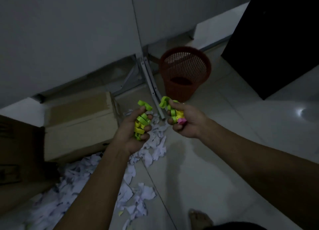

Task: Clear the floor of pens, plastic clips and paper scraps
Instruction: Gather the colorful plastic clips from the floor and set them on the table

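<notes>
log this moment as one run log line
left hand: grips green clips | right hand: grips clips | paper scraps: on floor | red basket: ahead

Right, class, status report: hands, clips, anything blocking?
Left hand and right hand both grip plastic clips. Paper scraps on floor. Red basket ahead, unobstructed.

I stand in an office: white desks (pixel 69 40) on metal legs, a mesh wastebasket (pixel 185 72), cardboard boxes (pixel 77 124), tiled floor (pixel 224 143).
</notes>
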{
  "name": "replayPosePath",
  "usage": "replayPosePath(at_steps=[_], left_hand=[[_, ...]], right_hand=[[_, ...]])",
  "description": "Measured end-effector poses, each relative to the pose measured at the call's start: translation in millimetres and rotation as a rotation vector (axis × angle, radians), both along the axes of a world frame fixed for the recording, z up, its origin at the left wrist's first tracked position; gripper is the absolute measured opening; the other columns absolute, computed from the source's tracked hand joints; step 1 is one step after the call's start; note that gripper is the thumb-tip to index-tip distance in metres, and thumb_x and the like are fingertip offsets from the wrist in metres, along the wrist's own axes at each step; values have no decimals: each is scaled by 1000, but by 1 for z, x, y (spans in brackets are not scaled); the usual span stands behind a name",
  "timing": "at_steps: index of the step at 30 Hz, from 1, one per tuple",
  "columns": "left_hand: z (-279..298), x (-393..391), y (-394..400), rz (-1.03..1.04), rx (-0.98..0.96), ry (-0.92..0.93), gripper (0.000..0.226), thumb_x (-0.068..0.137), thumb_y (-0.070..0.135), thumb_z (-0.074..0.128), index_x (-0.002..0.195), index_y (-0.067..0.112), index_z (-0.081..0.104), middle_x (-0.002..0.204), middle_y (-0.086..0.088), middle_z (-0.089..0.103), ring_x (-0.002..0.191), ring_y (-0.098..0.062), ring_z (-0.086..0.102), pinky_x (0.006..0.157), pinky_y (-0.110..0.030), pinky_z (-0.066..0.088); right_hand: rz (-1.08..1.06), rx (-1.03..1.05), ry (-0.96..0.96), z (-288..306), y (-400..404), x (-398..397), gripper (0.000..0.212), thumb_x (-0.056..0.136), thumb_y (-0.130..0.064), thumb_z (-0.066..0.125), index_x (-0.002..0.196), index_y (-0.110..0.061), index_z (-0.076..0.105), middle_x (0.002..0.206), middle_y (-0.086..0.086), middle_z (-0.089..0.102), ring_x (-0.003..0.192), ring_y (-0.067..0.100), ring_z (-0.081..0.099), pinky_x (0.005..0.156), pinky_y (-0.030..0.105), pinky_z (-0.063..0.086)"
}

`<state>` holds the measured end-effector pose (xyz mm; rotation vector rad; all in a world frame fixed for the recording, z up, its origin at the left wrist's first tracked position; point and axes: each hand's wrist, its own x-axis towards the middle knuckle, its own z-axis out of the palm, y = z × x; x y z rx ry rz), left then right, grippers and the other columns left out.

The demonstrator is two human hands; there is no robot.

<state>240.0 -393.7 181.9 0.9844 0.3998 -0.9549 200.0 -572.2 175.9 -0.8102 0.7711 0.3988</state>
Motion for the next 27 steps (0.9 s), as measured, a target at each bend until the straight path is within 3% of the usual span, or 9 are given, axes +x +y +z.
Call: replayPosePath(at_steps=[10, 14, 20, 27], left_hand=[[323, -1, -72, -71, 115, -25, 15, 84, 32, 59, 77, 18, 60, 67, 6, 57, 36, -6, 40, 33, -10, 17], [430, -4, -106, -92, 131, -44, 17, 88, 31, 56, 77, 18, 60, 64, 6, 58, 35, -6, 40, 33, -9, 16], [532, -1, -167, -134, 114, -107, 17, 89, 30, 54, 77, 20, 59, 60, 7, 58, 33, -5, 40, 35, -9, 15], [598, 11, -249, -160, 162, -221, 14, 87, 30, 56, 77, 21, 59, 58, 9, 59, 34, -5, 38, 34, -9, 15]], right_hand=[[-145, 8, -30, 321, -56, -28, 20, 91, -28, 60, 75, -18, 57, 66, -1, 53, 43, 10, 45, 33, 12, 17], [-190, 10, -49, 429, -88, -34, 16, 90, -29, 62, 81, -16, 58, 69, 0, 53, 42, 11, 48, 33, 12, 17], [-234, -40, -104, 537, -140, -39, 13, 91, -27, 60, 82, -17, 58, 69, 0, 52, 39, 10, 49, 32, 11, 18], [-346, -131, -117, 593, -207, -29, 14, 89, -28, 64, 85, -16, 58, 68, 1, 53, 46, 12, 48, 29, 14, 22]])
